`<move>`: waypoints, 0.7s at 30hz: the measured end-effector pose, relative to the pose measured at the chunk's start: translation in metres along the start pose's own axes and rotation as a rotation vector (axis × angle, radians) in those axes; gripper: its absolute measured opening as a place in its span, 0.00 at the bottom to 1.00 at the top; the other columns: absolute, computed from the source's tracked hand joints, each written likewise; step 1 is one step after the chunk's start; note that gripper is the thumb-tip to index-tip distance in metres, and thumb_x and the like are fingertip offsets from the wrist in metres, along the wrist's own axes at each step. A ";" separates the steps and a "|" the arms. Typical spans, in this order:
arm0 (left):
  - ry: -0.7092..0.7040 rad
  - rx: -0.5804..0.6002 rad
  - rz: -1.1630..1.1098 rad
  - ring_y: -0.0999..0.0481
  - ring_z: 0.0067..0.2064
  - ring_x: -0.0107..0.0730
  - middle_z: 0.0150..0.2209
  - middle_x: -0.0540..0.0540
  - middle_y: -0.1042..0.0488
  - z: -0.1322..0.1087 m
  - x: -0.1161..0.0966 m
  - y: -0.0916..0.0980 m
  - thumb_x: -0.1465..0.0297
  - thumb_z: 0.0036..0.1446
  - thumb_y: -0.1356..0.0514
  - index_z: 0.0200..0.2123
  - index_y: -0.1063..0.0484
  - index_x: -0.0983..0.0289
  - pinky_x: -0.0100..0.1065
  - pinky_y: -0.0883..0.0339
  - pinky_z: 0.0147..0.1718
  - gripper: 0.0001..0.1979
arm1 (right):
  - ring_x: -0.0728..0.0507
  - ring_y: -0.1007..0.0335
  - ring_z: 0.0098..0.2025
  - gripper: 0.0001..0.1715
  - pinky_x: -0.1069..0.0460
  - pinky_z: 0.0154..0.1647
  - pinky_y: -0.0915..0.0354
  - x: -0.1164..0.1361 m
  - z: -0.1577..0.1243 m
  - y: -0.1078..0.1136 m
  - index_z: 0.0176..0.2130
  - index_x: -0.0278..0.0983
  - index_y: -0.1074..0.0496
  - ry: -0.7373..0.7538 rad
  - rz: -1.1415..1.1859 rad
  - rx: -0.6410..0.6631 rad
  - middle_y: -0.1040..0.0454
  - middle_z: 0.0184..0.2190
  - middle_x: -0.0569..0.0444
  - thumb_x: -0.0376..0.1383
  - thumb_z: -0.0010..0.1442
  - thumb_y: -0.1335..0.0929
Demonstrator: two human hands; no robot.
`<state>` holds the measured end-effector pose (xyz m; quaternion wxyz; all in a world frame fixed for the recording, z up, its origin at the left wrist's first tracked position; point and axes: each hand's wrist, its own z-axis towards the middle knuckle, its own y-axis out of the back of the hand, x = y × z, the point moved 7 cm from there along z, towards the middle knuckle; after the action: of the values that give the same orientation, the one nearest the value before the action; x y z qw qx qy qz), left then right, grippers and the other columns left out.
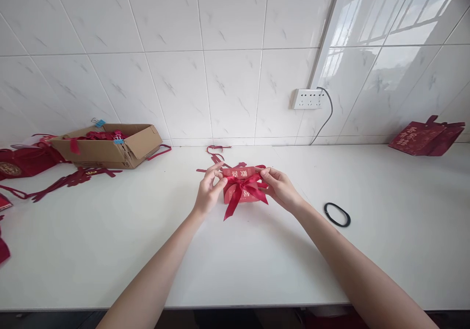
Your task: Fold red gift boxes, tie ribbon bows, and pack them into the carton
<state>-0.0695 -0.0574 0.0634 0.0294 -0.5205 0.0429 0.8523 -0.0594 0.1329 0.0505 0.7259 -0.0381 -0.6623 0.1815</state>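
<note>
A small red gift box (pixel 240 173) with pale printed characters sits on the white table in front of me. Around its middle runs a shiny red ribbon (pixel 241 186), tied in a bow with two tails hanging down its near side. My left hand (pixel 210 188) is at the box's left side, thumb and fingers pinching the left loop of the bow. On the other side my right hand (pixel 278 186) pinches the right loop between thumb and forefinger, its other fingers curled behind and partly hidden.
Behind the box lie loose red ribbon scraps (pixel 216 153). A cardboard box (pixel 106 152) holding red ribbons stands at the back left, near red bags (pixel 33 161) and dark red strips (pixel 79 176). At right are a black ring (pixel 337 215) and a red gift bag (pixel 422 137). A power strip (pixel 307 99) hangs on the wall.
</note>
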 end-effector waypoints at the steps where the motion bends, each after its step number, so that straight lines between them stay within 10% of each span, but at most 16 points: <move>1: 0.006 -0.009 0.009 0.42 0.63 0.49 0.58 0.58 0.36 0.000 0.002 0.001 0.60 0.52 0.38 0.25 0.36 0.61 0.48 0.51 0.61 0.13 | 0.38 0.29 0.49 0.23 0.42 0.45 0.30 0.001 0.000 0.001 0.26 0.37 0.34 0.008 0.009 -0.011 0.30 0.53 0.49 0.51 0.48 0.26; 21: 0.061 0.048 -0.075 0.43 0.65 0.49 0.62 0.61 0.37 -0.001 -0.002 -0.006 0.58 0.53 0.38 0.26 0.37 0.60 0.49 0.49 0.60 0.15 | 0.39 0.31 0.52 0.20 0.39 0.52 0.31 0.013 -0.002 0.005 0.26 0.39 0.33 0.185 -0.066 -0.048 0.27 0.52 0.51 0.51 0.53 0.29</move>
<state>-0.0670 -0.0513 0.0643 0.0727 -0.5466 0.0447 0.8331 -0.0574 0.1417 0.0608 0.7886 -0.0502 -0.5974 0.1372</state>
